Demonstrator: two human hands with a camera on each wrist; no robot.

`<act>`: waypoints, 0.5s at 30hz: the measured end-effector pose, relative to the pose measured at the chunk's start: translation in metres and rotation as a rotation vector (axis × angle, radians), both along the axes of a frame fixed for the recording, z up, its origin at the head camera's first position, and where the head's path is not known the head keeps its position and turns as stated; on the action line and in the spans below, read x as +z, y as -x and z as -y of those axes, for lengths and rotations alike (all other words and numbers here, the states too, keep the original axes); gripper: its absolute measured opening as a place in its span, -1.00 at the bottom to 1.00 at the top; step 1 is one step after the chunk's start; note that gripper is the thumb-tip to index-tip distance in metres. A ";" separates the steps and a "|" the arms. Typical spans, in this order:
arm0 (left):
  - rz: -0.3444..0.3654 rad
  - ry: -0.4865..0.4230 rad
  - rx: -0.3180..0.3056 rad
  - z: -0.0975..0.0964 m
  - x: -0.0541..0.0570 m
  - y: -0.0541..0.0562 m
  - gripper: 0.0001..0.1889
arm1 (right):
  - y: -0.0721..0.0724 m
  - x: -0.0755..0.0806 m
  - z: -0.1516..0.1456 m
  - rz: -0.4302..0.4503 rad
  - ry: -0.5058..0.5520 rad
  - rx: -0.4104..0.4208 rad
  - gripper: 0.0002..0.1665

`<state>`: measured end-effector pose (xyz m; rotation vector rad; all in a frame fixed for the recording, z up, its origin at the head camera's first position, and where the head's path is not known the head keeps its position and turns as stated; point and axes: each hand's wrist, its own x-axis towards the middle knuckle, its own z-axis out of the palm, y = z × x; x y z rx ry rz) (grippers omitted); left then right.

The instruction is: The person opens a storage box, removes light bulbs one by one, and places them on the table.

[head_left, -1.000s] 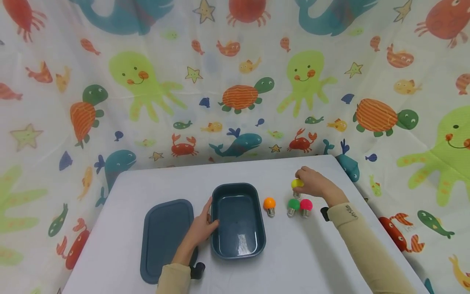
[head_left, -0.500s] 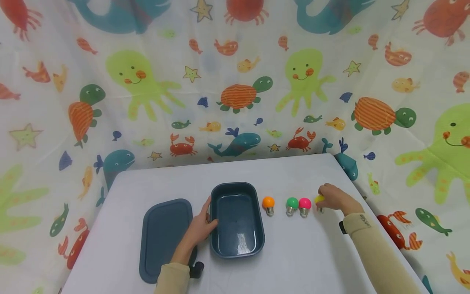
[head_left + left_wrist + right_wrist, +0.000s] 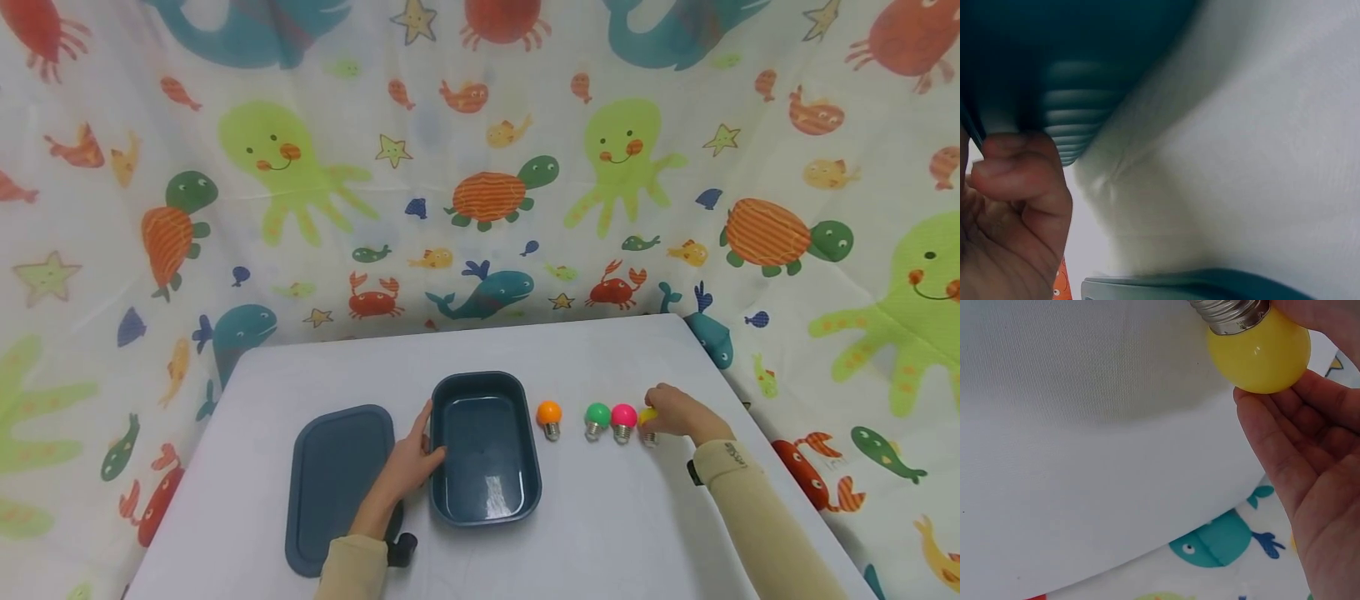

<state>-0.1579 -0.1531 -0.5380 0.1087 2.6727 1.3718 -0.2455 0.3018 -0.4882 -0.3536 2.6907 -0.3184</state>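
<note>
My right hand [image 3: 678, 414] pinches a yellow light bulb [image 3: 647, 416] at the right end of a row of bulbs. In the right wrist view, fingertips and thumb hold its round yellow globe [image 3: 1260, 353], its metal screw base pointing away. Just left of it lie a pink bulb [image 3: 624, 417] and a green bulb [image 3: 597, 417]; an orange bulb [image 3: 550, 415] sits farther left, apart from them. My left hand [image 3: 405, 467] grips the left wall of a dark blue rectangular container [image 3: 531, 433], thumb over its rim. Nothing lies inside the container.
A matching dark blue lid [image 3: 337, 492] lies flat left of the container, partly under the left forearm. Everything rests on a white-covered table [image 3: 600, 533]. A curtain [image 3: 487, 250] with sea animals surrounds the table's back and sides.
My right hand has carried the yellow bulb rightward and nearer, from behind the green and pink bulbs to beside the pink one, shifting slightly back left lately. The left hand stays on the container.
</note>
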 end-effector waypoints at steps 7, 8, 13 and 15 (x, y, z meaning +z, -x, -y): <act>-0.005 0.012 -0.019 0.002 0.001 0.001 -0.13 | -0.003 0.002 0.000 -0.001 0.010 0.001 -0.42; -0.004 0.014 -0.021 0.002 0.001 0.001 -0.13 | -0.003 0.002 0.000 -0.002 0.007 0.002 -0.42; -0.001 0.031 -0.006 0.004 0.007 -0.001 -0.14 | -0.003 0.008 -0.002 -0.011 -0.010 0.007 -0.41; -0.005 0.043 0.014 0.005 0.009 0.001 -0.15 | -0.002 0.012 -0.004 -0.020 -0.008 0.005 -0.42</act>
